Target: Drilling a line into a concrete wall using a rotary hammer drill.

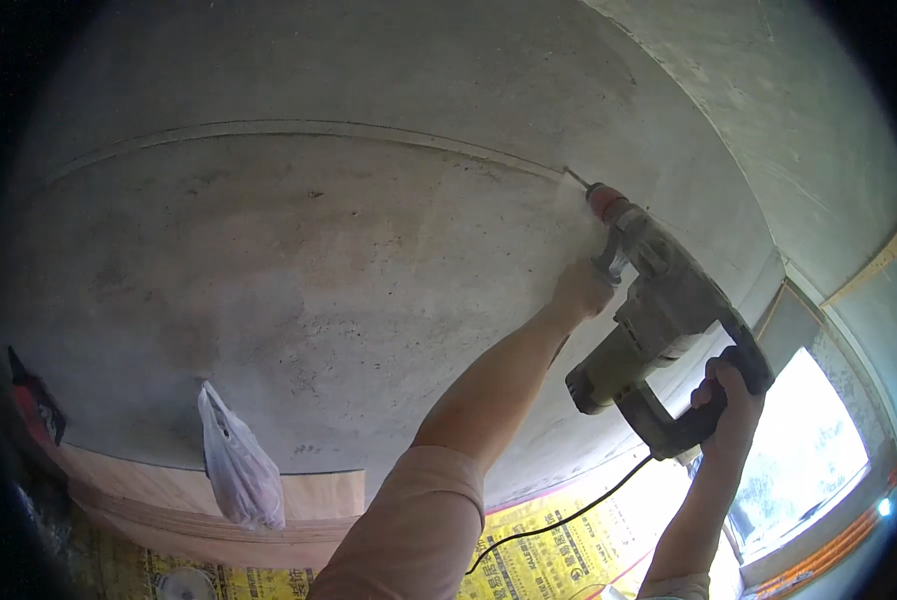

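Note:
A large corded rotary hammer drill (668,300) is raised in both my hands, slanting up and to the left. Its bit (575,178) meets the grey wall (298,270) at the right end of a long straight groove (298,128), with pale dust around the tip. My left hand (581,290) is closed round the side handle behind the red chuck (608,203). Lower right, my right hand (733,400) wraps the rear handle, fingers at the trigger area. The black power cord (568,517) hangs from the handle base toward the floor.
A white plastic bag (236,465) hangs against the wall by stacked wooden boards (328,493). A red and black object (36,405) is at far left. Yellow printed sheeting (558,545) covers the floor. At right are a bright window (803,460) and orange tubes (828,555).

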Motion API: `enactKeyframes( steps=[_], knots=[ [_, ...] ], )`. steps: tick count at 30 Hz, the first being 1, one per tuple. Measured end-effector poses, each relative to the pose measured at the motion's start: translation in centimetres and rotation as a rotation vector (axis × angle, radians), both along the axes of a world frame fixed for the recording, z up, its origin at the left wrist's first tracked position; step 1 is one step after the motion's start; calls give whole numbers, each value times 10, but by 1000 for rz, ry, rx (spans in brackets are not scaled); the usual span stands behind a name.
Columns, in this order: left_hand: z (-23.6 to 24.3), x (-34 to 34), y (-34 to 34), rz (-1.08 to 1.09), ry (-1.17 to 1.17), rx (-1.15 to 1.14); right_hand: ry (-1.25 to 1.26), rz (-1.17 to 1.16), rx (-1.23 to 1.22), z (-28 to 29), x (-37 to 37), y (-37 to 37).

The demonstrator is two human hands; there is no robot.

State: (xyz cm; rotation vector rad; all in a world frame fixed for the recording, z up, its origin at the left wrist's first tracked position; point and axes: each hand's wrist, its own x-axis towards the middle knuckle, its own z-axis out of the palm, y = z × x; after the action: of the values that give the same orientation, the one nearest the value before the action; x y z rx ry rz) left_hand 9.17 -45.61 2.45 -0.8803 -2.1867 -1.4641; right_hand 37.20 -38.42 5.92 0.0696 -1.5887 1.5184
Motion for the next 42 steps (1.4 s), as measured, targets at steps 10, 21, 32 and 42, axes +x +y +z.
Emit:
enactKeyframes(
  steps=[10, 21, 32, 42],
  knots=[
    [-5, -5, -16, 4, -19, 122, 22, 35, 0, 1, -4, -14],
    [1, -2, -18, -21, -22, -8, 33, 75, 10, -3, -7, -3],
    [-4, 5, -13, 3, 124, 140, 40, 16, 101, -1, -3, -7],
    [4, 8, -15, -24, 99, 56, 61, -30, 85, 4, -1, -21]
  ],
)
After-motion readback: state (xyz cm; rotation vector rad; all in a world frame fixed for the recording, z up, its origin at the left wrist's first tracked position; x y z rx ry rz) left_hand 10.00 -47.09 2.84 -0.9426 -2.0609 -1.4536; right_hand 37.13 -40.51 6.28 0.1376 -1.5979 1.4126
